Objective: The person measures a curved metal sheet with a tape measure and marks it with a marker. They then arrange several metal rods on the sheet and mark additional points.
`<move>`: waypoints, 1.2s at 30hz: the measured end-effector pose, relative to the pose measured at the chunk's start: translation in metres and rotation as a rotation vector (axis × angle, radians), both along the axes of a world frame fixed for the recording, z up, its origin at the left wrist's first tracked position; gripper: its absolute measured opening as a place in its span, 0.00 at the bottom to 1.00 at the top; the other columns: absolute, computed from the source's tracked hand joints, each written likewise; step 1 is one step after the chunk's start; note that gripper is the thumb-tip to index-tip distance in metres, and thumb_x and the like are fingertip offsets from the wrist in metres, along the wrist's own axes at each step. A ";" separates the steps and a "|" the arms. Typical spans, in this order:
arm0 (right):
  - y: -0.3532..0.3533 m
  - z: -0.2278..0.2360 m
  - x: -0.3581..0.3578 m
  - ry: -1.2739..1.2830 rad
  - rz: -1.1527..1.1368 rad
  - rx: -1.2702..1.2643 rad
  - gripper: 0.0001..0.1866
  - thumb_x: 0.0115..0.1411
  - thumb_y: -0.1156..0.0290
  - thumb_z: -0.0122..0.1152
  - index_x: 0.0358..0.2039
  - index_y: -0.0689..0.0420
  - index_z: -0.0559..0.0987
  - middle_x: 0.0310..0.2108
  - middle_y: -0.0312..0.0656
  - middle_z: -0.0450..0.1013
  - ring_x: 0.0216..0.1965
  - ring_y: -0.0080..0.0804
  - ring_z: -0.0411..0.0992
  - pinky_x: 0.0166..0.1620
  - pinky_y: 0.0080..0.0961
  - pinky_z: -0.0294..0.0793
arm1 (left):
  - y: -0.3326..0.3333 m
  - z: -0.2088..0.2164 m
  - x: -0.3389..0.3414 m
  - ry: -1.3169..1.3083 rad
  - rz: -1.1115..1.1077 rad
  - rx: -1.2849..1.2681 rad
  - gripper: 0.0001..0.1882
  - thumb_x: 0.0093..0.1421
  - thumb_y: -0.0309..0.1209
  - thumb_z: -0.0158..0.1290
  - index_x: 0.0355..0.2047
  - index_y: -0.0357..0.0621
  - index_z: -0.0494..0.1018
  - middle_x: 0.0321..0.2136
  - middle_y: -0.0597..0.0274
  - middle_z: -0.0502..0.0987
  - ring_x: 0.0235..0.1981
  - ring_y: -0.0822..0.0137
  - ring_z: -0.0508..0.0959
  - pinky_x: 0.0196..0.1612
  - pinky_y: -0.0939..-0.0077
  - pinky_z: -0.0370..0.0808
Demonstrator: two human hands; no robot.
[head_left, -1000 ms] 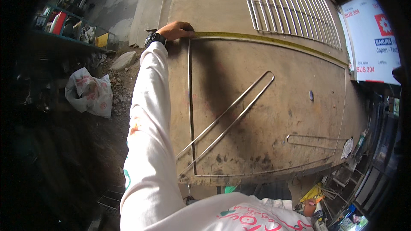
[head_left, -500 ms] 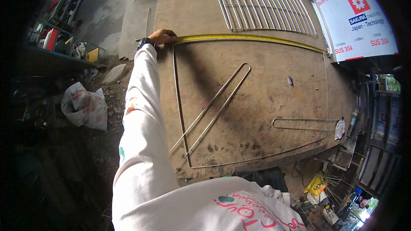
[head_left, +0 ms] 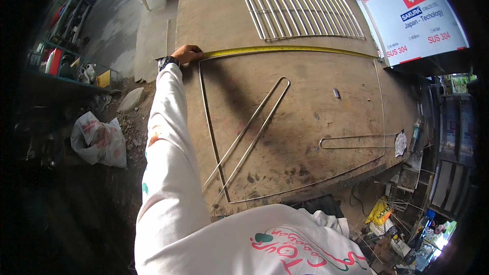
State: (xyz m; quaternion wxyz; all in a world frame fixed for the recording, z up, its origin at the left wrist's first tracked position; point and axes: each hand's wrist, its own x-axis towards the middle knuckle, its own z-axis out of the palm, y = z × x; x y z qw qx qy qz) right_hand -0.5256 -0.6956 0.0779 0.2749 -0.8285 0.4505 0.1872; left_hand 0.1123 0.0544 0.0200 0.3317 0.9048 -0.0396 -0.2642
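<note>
My left hand (head_left: 187,54), in a white sleeve with a dark watch at the wrist, is closed on the left end of a yellow tape measure (head_left: 285,50). The tape runs to the right along the far side of a large thin metal rod frame (head_left: 206,107) that lies on a brown board tabletop (head_left: 316,117). Its right end lies by the frame's far right corner. Inside the frame, a long U-shaped rod (head_left: 265,117) lies slantwise, its open end crossing the frame's left side. Out of view is my right hand.
Beyond the tape lies a metal bar grille (head_left: 300,5). A film-covered sheet-metal box (head_left: 412,18) stands at the far right. A second U-shaped rod (head_left: 351,138) ends near a white crumpled wad (head_left: 401,144). A small dark piece (head_left: 336,93) sits mid-table. A white plastic bag (head_left: 99,140) is on the ground.
The whole view has shifted slightly, so things appear a little further left. My left hand stays at the same end of the tape, and the tape and rods keep their places.
</note>
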 end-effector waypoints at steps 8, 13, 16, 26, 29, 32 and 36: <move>0.006 0.000 -0.003 0.021 -0.010 -0.001 0.04 0.59 0.74 0.60 0.34 0.60 0.77 0.28 0.37 0.75 0.32 0.31 0.73 0.39 0.29 0.73 | -0.004 -0.001 0.004 -0.034 -0.028 -0.014 0.21 0.64 0.44 0.57 0.50 0.45 0.79 0.46 0.58 0.83 0.47 0.62 0.80 0.53 0.67 0.74; 0.006 0.001 0.000 0.032 0.005 0.001 0.04 0.59 0.74 0.59 0.34 0.60 0.77 0.28 0.37 0.75 0.32 0.31 0.73 0.39 0.29 0.73 | 0.001 -0.001 -0.002 -0.021 -0.027 -0.027 0.19 0.63 0.43 0.57 0.50 0.46 0.79 0.46 0.57 0.83 0.46 0.61 0.80 0.51 0.67 0.75; 0.007 -0.002 -0.003 0.038 0.010 0.023 0.04 0.59 0.75 0.59 0.34 0.59 0.77 0.28 0.37 0.75 0.32 0.31 0.73 0.39 0.29 0.73 | 0.005 0.005 -0.001 -0.052 -0.031 -0.019 0.18 0.63 0.42 0.57 0.49 0.48 0.79 0.45 0.57 0.83 0.46 0.62 0.80 0.50 0.68 0.75; -0.012 -0.004 -0.035 0.040 0.057 0.030 0.04 0.59 0.75 0.59 0.34 0.59 0.77 0.27 0.38 0.74 0.32 0.31 0.73 0.39 0.29 0.73 | -0.019 -0.069 -0.033 -0.610 0.336 -0.278 0.14 0.59 0.42 0.59 0.40 0.49 0.83 0.38 0.56 0.85 0.41 0.54 0.83 0.47 0.65 0.78; -0.015 0.002 -0.038 0.059 0.080 0.022 0.04 0.59 0.75 0.59 0.34 0.59 0.77 0.27 0.38 0.74 0.32 0.31 0.73 0.38 0.29 0.73 | -0.029 -0.071 -0.046 -0.826 0.463 0.261 0.12 0.60 0.41 0.56 0.37 0.51 0.83 0.37 0.45 0.82 0.40 0.43 0.80 0.42 0.55 0.78; -0.011 -0.007 -0.047 0.074 0.069 0.051 0.04 0.59 0.75 0.59 0.34 0.59 0.77 0.27 0.38 0.74 0.32 0.31 0.73 0.38 0.29 0.73 | -0.035 -0.073 -0.067 -1.222 0.404 0.171 0.03 0.54 0.31 0.62 0.30 0.48 0.83 0.33 0.54 0.78 0.38 0.51 0.78 0.43 0.59 0.75; -0.012 0.000 -0.067 0.108 0.040 0.052 0.04 0.59 0.75 0.59 0.34 0.59 0.77 0.27 0.38 0.74 0.32 0.31 0.73 0.38 0.29 0.73 | -0.049 -0.065 -0.072 -1.258 0.382 0.178 0.04 0.56 0.31 0.61 0.31 0.50 0.84 0.33 0.53 0.79 0.39 0.50 0.78 0.44 0.61 0.75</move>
